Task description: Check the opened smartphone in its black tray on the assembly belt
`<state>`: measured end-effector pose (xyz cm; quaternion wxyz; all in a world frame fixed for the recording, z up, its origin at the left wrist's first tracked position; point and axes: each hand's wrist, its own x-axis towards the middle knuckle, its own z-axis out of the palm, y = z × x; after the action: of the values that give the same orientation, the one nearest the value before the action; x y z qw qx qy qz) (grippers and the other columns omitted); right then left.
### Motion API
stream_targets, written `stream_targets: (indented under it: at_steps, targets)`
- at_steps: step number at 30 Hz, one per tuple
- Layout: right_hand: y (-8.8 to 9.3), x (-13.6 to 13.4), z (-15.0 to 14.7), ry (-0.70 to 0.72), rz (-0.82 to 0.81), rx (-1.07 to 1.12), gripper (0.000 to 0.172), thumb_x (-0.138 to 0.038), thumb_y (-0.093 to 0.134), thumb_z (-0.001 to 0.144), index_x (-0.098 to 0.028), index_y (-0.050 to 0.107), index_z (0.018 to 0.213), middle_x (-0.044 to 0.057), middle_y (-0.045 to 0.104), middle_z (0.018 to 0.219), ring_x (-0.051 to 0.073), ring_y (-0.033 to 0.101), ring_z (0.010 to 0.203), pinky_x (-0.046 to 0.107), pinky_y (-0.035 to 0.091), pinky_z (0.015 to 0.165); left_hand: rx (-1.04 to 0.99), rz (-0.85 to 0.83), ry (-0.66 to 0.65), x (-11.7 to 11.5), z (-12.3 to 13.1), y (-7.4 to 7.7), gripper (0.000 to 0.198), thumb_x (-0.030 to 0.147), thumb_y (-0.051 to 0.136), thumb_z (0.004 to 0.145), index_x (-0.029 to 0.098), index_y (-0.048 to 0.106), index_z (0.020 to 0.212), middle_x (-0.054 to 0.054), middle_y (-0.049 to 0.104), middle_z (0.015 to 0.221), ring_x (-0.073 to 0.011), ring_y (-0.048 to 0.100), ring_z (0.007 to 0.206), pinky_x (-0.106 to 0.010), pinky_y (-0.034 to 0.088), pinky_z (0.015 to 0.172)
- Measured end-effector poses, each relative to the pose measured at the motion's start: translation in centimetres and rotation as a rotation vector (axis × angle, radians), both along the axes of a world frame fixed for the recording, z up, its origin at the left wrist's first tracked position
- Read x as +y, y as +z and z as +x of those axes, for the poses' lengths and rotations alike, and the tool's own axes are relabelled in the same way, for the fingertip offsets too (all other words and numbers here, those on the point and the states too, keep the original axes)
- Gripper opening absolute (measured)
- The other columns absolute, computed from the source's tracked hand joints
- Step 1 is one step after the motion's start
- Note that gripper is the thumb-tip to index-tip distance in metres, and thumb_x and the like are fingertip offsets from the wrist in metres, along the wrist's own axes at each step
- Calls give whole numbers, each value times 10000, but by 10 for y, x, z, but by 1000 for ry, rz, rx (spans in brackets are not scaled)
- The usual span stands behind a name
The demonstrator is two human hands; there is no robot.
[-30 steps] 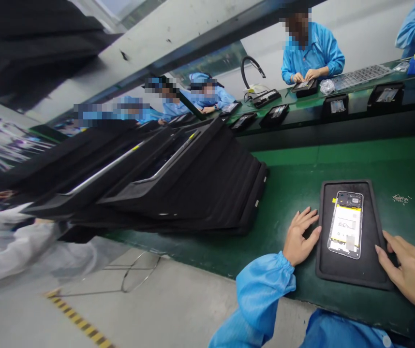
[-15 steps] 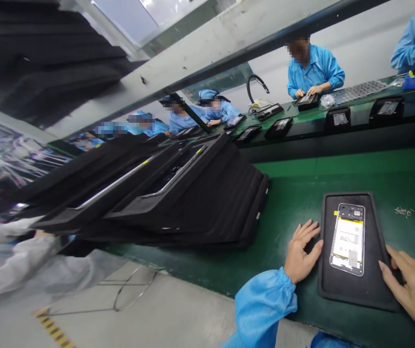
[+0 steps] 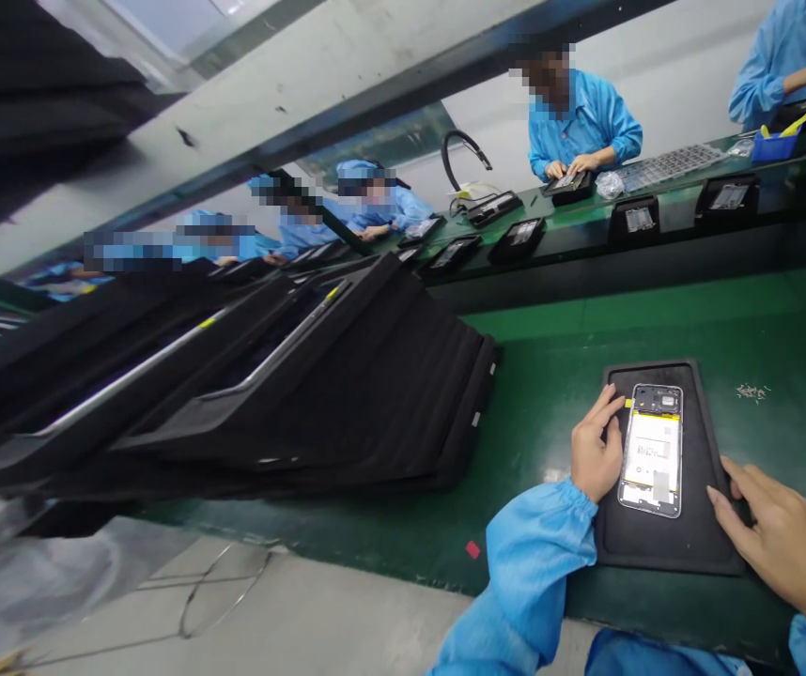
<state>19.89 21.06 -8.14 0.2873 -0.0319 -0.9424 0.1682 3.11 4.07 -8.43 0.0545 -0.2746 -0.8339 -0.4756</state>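
A back-open phone [image 3: 651, 449] with a white and yellow battery label lies in a black foam tray [image 3: 691, 535] on the green belt [image 3: 550, 376]. My left hand [image 3: 596, 446] rests on the tray's left side, fingers spread and touching the phone's left edge. On the tray's right edge lies my right hand [image 3: 776, 540], fingers spread, a short gap from the phone. Neither hand grips anything.
A leaning stack of black foam trays [image 3: 318, 385] fills the belt to the left. A small heap of screws [image 3: 751, 391] lies right of the tray. Across a second belt, people in blue coats work on phones in black trays [image 3: 639, 221].
My left hand has moved from the belt beside the tray onto the tray, up against the phone. The right hand stays at the tray's right edge. The view shifted slightly.
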Motion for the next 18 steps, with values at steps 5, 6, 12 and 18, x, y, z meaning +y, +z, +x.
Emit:
stream_targets:
  at_steps: [5, 6, 12, 18]
  targets:
    - [0, 1, 1, -15, 24, 4, 501, -405, 287, 1044, -60, 650, 1051, 64, 636, 803, 133, 575, 578, 265, 413, 508, -19, -8, 8, -3, 0, -5, 408, 57, 400, 842, 204, 657, 1123, -47, 596, 1308, -191, 525, 1245, -413, 417, 1105]
    - [0, 1, 1, -16, 22, 2, 499, -403, 289, 1043, -59, 650, 1052, 66, 638, 808, 130, 569, 566, 266, 412, 507, -22, -9, 9, -3, 1, -4, 405, 57, 401, 842, 202, 659, 1118, -47, 598, 1307, -190, 524, 1246, -410, 414, 1106]
    - [0, 1, 2, -6, 23, -6, 493, -401, 290, 1044, -59, 644, 1060, 56, 627, 790, 129, 565, 581, 263, 400, 520, -36, -8, 8, -2, 1, -4, 406, 53, 399, 845, 203, 657, 1119, -44, 591, 1316, -187, 515, 1256, -409, 402, 1117]
    - [-1, 1, 2, -20, 17, -5, 496, -396, 283, 1044, -59, 647, 1061, 61, 624, 794, 134, 560, 589, 269, 395, 531, -45, 13, 2, -2, 2, -4, 404, 44, 399, 842, 188, 659, 1116, -68, 590, 1313, -196, 515, 1258, -430, 399, 1116]
